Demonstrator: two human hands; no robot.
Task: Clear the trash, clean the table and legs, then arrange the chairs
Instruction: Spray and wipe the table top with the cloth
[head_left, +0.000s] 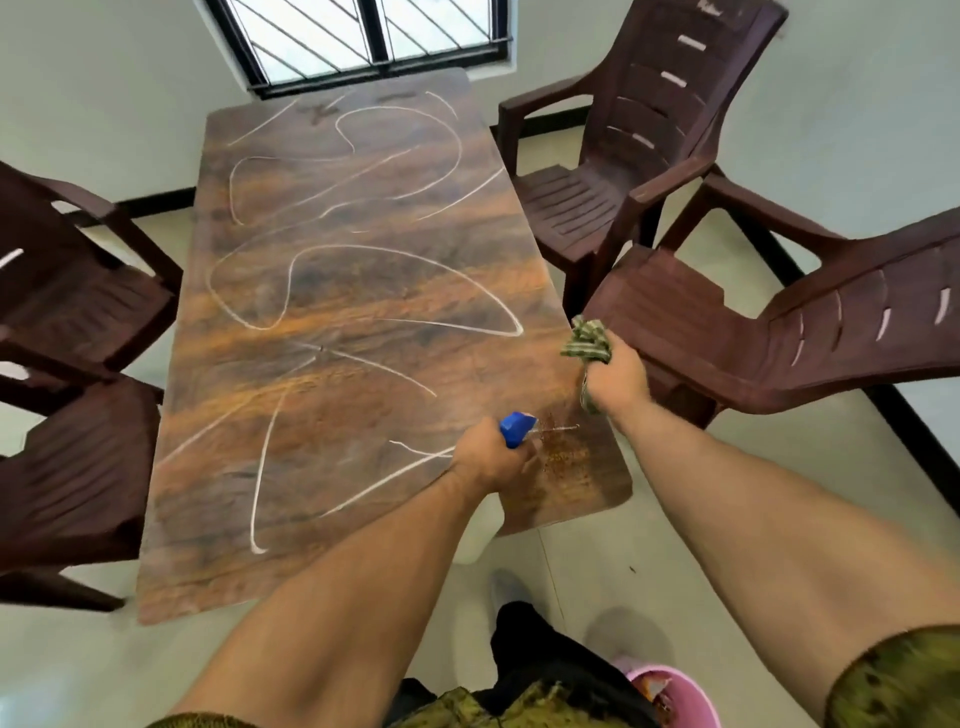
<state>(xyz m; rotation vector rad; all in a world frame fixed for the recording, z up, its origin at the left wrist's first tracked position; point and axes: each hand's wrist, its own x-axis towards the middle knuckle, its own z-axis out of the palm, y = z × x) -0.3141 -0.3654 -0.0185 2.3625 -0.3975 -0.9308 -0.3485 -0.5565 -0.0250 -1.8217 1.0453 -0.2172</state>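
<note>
Desk streaked white; I logged left hand gripping spray bottle beside the corner stain, right hand clutching cloth just beyond it.

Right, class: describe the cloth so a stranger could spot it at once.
Start at the long wooden table under the window, scribbled in white. At its near right edge, the right hand grips a bunched cloth. It alone is striped green; its neighbours are brown or blue.

No text, label, brand, number or sign can be read; only wordless white scribbled lines are seen on the tabletop.
</note>
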